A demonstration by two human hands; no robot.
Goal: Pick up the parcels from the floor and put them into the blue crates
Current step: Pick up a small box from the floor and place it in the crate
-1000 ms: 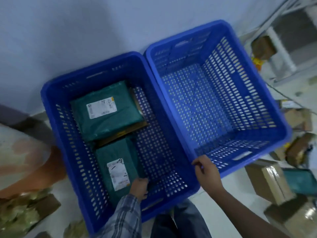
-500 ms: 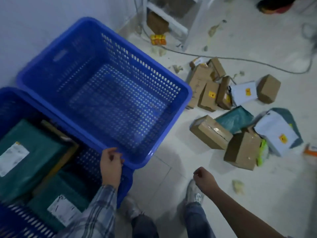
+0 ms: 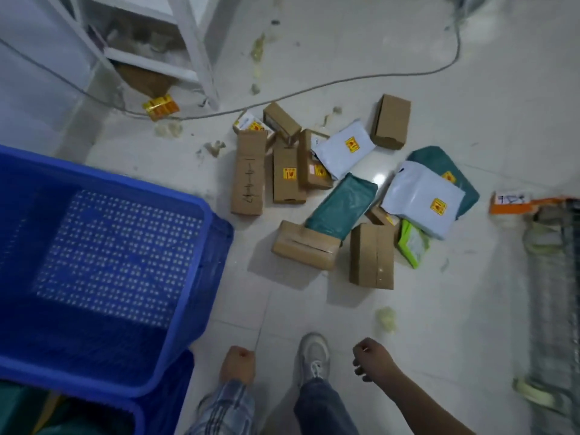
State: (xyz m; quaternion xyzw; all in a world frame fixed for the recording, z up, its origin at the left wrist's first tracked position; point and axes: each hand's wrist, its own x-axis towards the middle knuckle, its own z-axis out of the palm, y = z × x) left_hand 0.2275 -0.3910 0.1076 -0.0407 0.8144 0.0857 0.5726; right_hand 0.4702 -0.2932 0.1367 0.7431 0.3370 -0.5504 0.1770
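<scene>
Both my hands have come off the crate rims since half a second ago and my view has swung right, onto the parcel pile. My left hand [image 3: 237, 364], plaid-sleeved, hangs low with its fingers curled shut on nothing; my right hand [image 3: 372, 359] hangs beside my white sneaker [image 3: 314, 356], fingers loosely curled, also empty. I judge the placing step closed and the next pick about to start.

Crates: two blue perforated plastic crates. The near one [image 3: 150, 416] shows only a corner, with green parcels inside. The second [image 3: 207, 246], just beyond it, is empty, so there is capacity for what remains.

Parcels on the white tiled floor [image 3: 314, 315], near to far:
- brown cardboard boxes: I count about eight, nearest being the upright one [image 3: 372, 255] and the taped flat one [image 3: 303, 246]; one is mostly hidden, so the count is uncertain.
- green plastic mailers: two, [image 3: 342, 205] and [image 3: 461, 171].
- white plastic mailers with yellow stickers: two, [image 3: 420, 202] and [image 3: 343, 152].
- one lime-green pouch [image 3: 412, 243].

All lie well apart from my hands. Farthest back, a grey cable [image 3: 345, 81] crosses the floor.
</scene>
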